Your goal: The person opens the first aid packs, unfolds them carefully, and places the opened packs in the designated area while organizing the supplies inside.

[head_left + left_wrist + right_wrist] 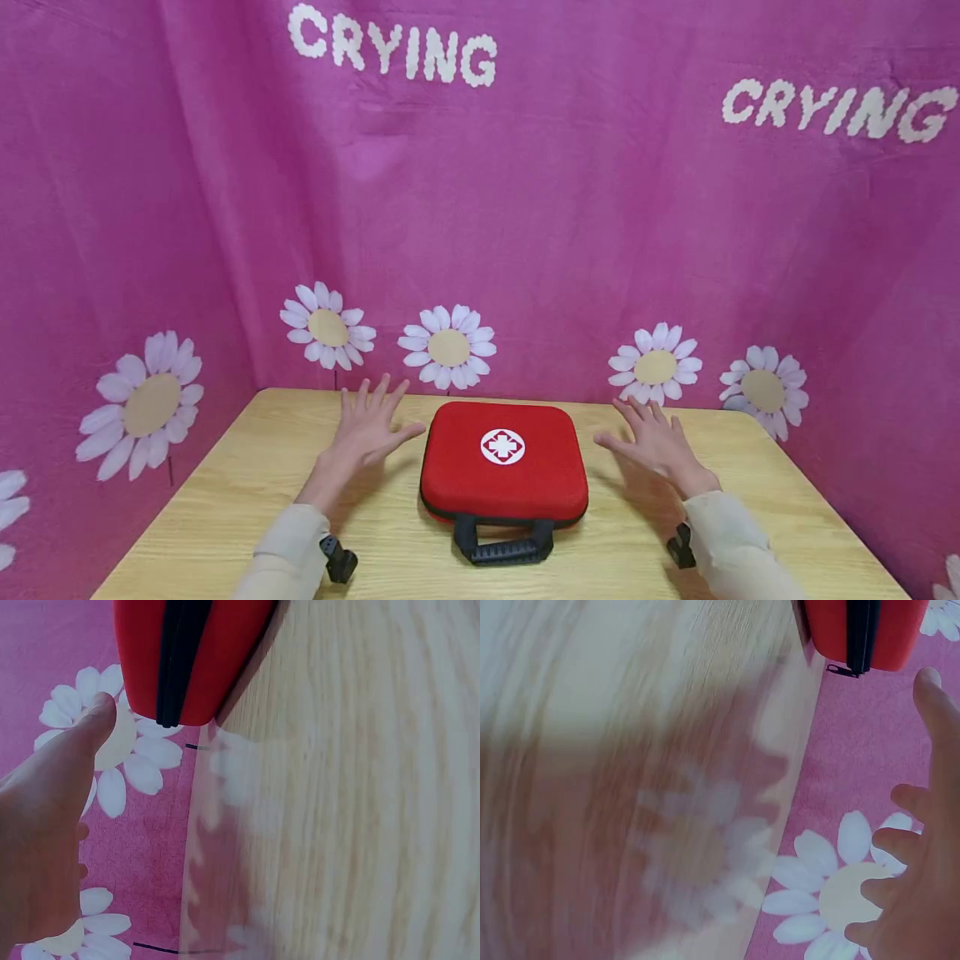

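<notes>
A red first aid case with a white cross emblem lies flat on the wooden table, its black handle toward me. My left hand is held left of the case, fingers spread and thumb pointing at its side. On the other side, my right hand is held with fingers apart and thumb toward the case. Neither hand holds anything. Both wrist views show a gap between thumb and case. A black zip runs along the case's side, and its zip pull hangs at the corner near the right hand.
The light wooden table carries the case near its middle. Behind and beside it hangs a magenta curtain with white daisies and lettering, close to the table's back edge. A small black device is strapped at each sleeve.
</notes>
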Available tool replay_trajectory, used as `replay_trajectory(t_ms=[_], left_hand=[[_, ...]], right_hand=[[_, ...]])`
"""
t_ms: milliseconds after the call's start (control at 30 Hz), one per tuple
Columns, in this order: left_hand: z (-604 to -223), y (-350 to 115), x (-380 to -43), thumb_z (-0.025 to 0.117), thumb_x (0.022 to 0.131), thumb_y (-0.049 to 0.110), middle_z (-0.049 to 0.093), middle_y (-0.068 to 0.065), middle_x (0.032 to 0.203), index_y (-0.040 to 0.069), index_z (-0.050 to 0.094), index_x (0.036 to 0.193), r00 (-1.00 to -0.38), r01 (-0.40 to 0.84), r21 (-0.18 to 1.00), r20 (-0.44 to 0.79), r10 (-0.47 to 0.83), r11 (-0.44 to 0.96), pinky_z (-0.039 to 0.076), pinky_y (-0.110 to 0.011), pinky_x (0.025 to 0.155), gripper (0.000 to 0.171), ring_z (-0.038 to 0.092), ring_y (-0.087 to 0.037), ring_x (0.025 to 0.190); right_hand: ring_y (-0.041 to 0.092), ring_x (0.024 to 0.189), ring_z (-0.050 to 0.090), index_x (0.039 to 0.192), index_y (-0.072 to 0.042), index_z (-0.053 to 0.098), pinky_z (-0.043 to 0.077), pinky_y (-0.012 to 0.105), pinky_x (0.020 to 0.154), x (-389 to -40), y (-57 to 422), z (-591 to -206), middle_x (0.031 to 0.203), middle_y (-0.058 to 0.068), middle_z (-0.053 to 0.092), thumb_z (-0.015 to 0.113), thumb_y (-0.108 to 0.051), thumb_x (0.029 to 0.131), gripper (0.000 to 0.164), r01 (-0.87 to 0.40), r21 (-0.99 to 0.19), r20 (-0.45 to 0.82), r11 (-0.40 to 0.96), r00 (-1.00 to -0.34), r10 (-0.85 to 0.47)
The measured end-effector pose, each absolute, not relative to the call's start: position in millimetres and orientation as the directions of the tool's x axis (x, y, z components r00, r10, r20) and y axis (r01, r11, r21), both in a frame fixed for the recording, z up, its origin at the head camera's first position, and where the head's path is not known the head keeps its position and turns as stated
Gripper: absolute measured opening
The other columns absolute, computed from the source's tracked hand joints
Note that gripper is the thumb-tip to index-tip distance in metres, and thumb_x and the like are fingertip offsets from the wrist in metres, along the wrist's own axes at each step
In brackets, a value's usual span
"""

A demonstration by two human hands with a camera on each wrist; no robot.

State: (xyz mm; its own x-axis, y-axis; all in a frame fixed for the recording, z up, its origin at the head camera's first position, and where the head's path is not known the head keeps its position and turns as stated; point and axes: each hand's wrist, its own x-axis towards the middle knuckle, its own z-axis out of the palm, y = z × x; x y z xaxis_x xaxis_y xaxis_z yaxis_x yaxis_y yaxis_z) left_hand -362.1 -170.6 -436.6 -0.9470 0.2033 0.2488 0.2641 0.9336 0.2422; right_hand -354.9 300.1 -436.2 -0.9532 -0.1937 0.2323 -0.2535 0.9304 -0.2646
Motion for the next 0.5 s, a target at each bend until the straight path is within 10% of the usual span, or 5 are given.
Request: replay_trajectory(t_ms=[500], left_hand=[[-431.9,-165.1,-369.2,0.055,0.092,0.061,0.018,-0.015,0.165,0.02,0.028,0.158,-0.932,0.338,0.325,0.249,0.265,0.883,0.004,-0.068,0.117,0.083,0.014,-0.046,0.15]], right_hand=[[0.051,0.134,0.041,0.142,0.003,0.048,0.034,0.067,0.105,-356.7,301.3,-437.7,0.144,0.029,0.048,0.066,-0.039,0.092,0.068,-0.433,-0.364,0.338,0.825,-0.886,-0.316]])
